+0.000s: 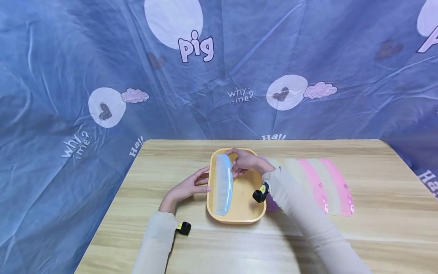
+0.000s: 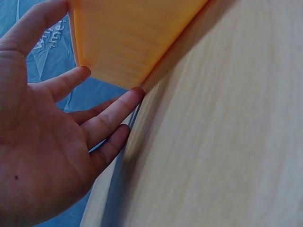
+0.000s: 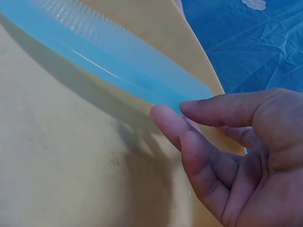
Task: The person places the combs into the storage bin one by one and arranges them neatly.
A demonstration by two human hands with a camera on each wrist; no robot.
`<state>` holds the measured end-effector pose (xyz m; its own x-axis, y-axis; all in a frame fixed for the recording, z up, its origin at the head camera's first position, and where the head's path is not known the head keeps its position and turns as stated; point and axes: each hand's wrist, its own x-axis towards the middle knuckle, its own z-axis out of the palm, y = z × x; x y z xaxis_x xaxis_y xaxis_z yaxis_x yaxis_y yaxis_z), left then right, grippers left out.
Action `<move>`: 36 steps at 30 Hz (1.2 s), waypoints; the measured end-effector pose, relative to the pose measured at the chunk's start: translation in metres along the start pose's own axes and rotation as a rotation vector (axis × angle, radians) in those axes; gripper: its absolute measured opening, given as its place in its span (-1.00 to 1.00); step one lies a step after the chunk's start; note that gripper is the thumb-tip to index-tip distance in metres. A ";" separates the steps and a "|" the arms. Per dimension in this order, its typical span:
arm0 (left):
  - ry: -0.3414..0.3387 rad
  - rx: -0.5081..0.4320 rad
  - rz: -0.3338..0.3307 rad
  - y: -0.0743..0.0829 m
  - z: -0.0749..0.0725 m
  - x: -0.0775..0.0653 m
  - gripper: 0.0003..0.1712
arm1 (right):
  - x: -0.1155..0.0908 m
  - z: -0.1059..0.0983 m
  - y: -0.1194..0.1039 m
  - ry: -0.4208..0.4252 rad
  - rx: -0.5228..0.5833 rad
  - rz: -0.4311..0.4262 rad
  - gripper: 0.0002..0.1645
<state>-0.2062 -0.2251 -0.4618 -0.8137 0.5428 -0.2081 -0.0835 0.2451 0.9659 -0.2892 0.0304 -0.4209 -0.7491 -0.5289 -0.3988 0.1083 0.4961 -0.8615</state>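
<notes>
A light-blue comb (image 1: pixel 223 186) lies lengthwise along the left side of a yellow-orange plastic tray (image 1: pixel 246 220). At the comb's far end, my right hand (image 1: pixel 243 160) reaches over the tray. In the right wrist view, the thumb and forefinger of that hand (image 3: pixel 255 151) pinch the tip of the comb (image 3: pixel 109 61), above the tray's floor (image 3: pixel 57 156). My left hand (image 1: pixel 187 187) is at the tray's left side, its fingers extended. Fingertips of the left hand (image 2: pixel 52 137) touch the outer wall of the tray (image 2: pixel 128 38) in the left wrist view.
Right of the tray, several pink, pale-green and purple translucent combs (image 1: pixel 337 182) lie in a row, partly behind my right sleeve. They rest on a wooden table (image 1: pixel 154 160). A blue printed cloth (image 1: pixel 219 110) hangs behind it.
</notes>
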 end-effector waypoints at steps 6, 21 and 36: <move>-0.006 0.010 0.008 -0.001 0.001 0.000 -0.01 | -0.002 -0.001 -0.001 0.032 0.035 -0.020 -0.25; 0.019 0.060 0.017 0.001 0.001 -0.001 -0.01 | -0.024 -0.025 -0.016 -0.001 0.095 -0.152 -0.25; 0.014 0.057 0.021 0.002 0.001 -0.001 0.01 | -0.052 -0.072 -0.010 0.003 0.041 -0.156 -0.23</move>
<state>-0.2045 -0.2243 -0.4595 -0.8230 0.5370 -0.1852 -0.0337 0.2792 0.9596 -0.2983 0.1029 -0.3685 -0.7610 -0.5952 -0.2582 0.0172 0.3793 -0.9251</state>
